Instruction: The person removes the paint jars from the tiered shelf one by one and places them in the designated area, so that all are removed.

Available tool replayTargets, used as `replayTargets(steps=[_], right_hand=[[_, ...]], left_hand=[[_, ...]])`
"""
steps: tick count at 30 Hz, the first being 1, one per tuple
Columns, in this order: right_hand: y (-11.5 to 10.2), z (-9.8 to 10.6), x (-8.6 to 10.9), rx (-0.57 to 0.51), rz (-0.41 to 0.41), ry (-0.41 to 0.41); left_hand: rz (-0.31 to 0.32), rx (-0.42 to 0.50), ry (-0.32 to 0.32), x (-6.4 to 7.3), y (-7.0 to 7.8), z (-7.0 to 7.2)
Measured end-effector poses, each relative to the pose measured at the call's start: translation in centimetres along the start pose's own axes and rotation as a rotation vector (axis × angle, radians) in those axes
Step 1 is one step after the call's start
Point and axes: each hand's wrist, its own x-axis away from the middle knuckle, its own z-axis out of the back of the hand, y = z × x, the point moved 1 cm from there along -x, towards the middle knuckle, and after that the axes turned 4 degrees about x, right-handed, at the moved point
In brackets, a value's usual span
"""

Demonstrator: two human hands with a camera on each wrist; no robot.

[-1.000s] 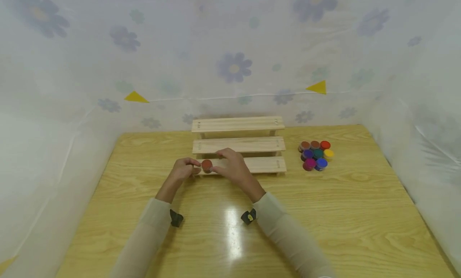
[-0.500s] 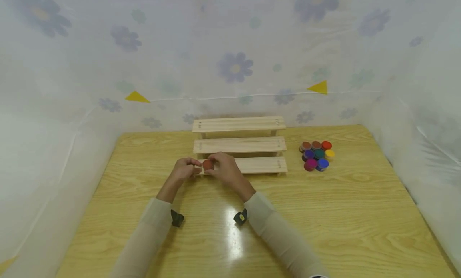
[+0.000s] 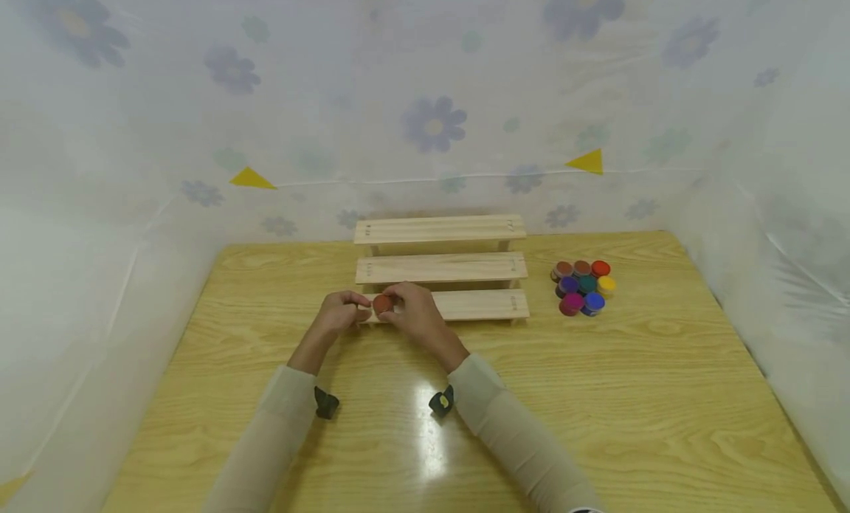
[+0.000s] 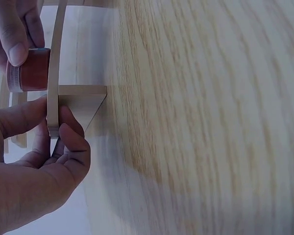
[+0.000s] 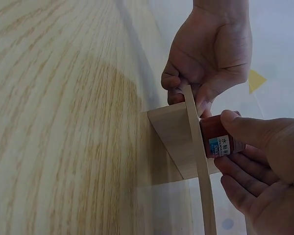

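Note:
A small paint jar (image 3: 382,305) with a reddish-brown lid stands on the left end of the lowest step of a three-tier wooden rack (image 3: 481,305). My right hand (image 3: 418,314) holds it from the right, thumb and fingers around its sides. In the right wrist view the jar (image 5: 214,133) shows a white and blue label and its base against the board. My left hand (image 3: 339,314) pinches the end of that board, thumb on top and curled fingers underneath, as the left wrist view shows. The left thumb tip lies close beside the jar (image 4: 34,71).
Several paint jars (image 3: 586,285) with brown, red, yellow, green, purple, magenta and blue lids stand clustered right of the rack. The wood-grain table (image 3: 564,395) meets a flowered white sheet (image 3: 432,70) behind and at both sides.
My right hand has moved left and closed its fingers around the jar, which it touched with only the thumb side before. My left hand stays on the board's end.

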Motion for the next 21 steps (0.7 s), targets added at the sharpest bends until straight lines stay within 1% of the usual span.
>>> replayTargets(steps=[10,15,18,21], right_hand=[[0.0,1.2,0.2,-0.024,-0.034,0.035],[0.1,2.0,0.2,-0.037,-0.047,0.048],[0.1,2.6,0.3,-0.056,-0.075,0.049],[0.2,3.1,0.7,-0.089,-0.105,0.051]], left_hand=[[0.017,0.003,-0.002,0.1,0.1,0.1],[0.008,-0.002,-0.004,0.1,0.2,0.2],[0.002,-0.005,-0.004,0.1,0.3,0.2],[0.001,-0.005,-0.02,0.2,0.3,0.1]])
